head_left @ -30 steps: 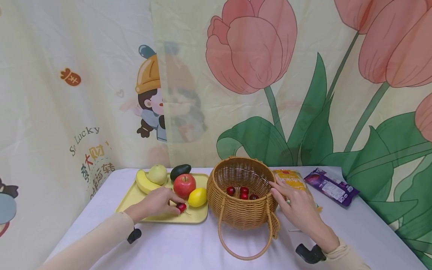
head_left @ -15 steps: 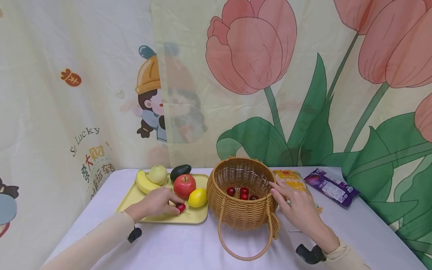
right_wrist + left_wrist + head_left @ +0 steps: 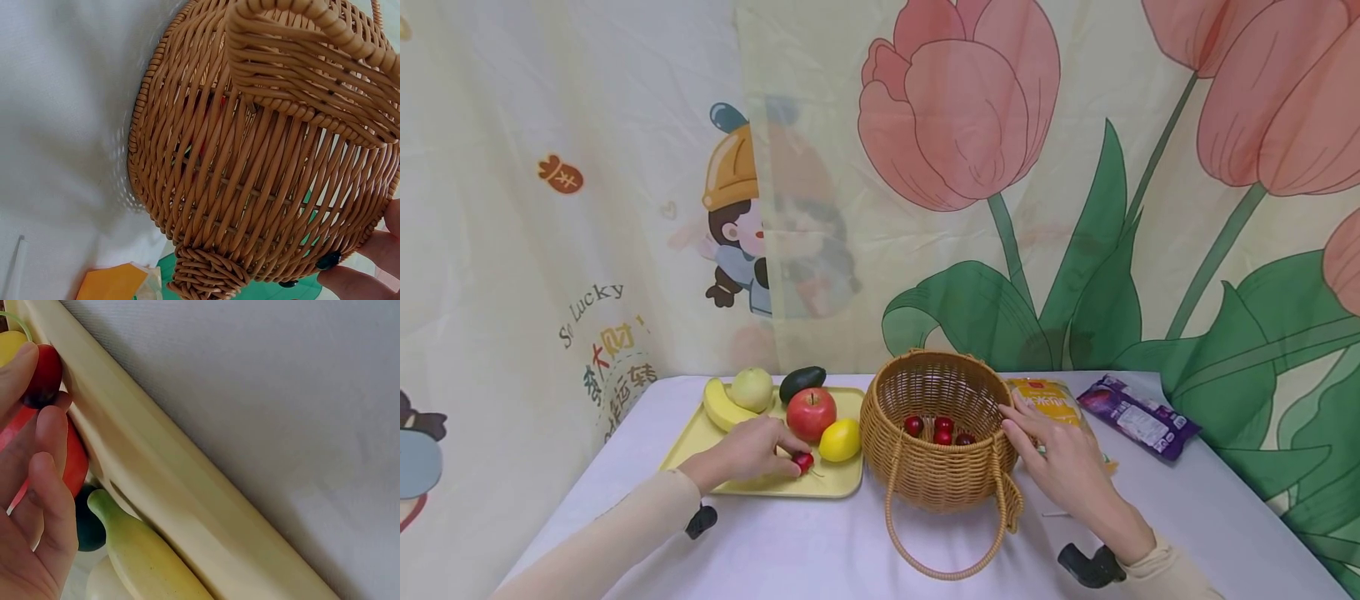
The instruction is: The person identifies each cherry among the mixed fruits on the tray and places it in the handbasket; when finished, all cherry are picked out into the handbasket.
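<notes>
On the yellow tray, my left hand pinches a dark red cherry between thumb and fingers; its thin green stem curves upward in the left wrist view. My right hand touches the right rim of a brown wicker basket, its fingers fairly straight. In the right wrist view, two fingertips lie at the basket's edge beside a black bead. Several cherries lie inside the basket, and its looped handle hangs down in front.
The tray also bears a banana, a pale green round fruit, an avocado, a red apple and a lemon. Right of the basket lie an orange-yellow snack packet and a purple packet on the white cloth.
</notes>
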Available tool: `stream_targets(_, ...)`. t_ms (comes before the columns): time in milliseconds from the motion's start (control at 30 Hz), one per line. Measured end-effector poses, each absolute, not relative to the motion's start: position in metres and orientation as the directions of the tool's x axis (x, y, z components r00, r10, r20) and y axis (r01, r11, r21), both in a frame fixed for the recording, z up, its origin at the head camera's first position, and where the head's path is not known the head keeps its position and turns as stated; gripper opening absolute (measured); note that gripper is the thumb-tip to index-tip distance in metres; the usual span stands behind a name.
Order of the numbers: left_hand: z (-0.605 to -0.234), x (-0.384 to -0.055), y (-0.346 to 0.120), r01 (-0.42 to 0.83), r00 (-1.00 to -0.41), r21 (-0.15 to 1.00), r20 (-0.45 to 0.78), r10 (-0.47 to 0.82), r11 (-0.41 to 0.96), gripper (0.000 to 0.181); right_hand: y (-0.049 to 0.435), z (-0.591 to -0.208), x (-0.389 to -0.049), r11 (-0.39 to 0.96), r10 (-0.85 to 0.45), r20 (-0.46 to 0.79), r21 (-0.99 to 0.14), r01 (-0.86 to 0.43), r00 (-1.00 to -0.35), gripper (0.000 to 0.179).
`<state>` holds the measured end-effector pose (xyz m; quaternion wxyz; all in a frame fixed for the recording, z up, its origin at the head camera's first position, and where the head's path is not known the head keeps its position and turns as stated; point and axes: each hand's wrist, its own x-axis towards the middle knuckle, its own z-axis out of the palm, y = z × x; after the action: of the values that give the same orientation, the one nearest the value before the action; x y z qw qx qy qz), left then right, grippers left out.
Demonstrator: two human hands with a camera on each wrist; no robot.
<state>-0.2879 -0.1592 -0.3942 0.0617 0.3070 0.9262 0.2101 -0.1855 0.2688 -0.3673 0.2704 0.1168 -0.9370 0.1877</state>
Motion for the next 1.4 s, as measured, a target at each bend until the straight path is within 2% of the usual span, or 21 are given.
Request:
stream_targets(233,-0.392,-0.29,-0.161,0.559,-0.789,0.426,0.009,0.615,0.711,0.033,0.269,-0.368,-0.185,0.909,-0.105,0.524,-0.294,-0.295,-0.846,0.038)
stream_targets(400,-0.381,-0.295,-0.167,0.611,-0.745,0.397,-0.003,0.667,0.685,0.029,0.269,-0.368,-0.186,0.907,-0.113,0.531,-0.29,-0.305,-0.84,0.037)
stream_targets(767,-0.299,-0.315,-0.159,0.673,-0.679,0.341,-0.066,0.731,0.656,0.032,0.268,-0.366,-0.186,0.908,-0.113,0.537,-0.286,-0.306,-0.836,0.037)
stream_targets(933,-0.26,-0.328,-0.134,0.634,-0.706,0.283,-0.168,0.688,0.72,0.033,0.269,-0.368,-0.185,0.908,-0.115,0.538,-0.285,-0.309,-0.835,0.037)
stream_targets(1133,-0.22,-0.339,-0.087,0.621,-0.671,0.291,-0.283,0.686,0.728,0.031,0.268,-0.367,-0.185,0.908,-0.114,0.531,-0.287,-0.305,-0.84,0.037)
stream_targets(1400,-0.21,-0.347,-0.021,0.6,-0.679,0.226,-0.364,0.638,0.767,0.029,0.268,-0.368,-0.184,0.904,-0.103,0.524,-0.304,-0.299,-0.845,0.038)
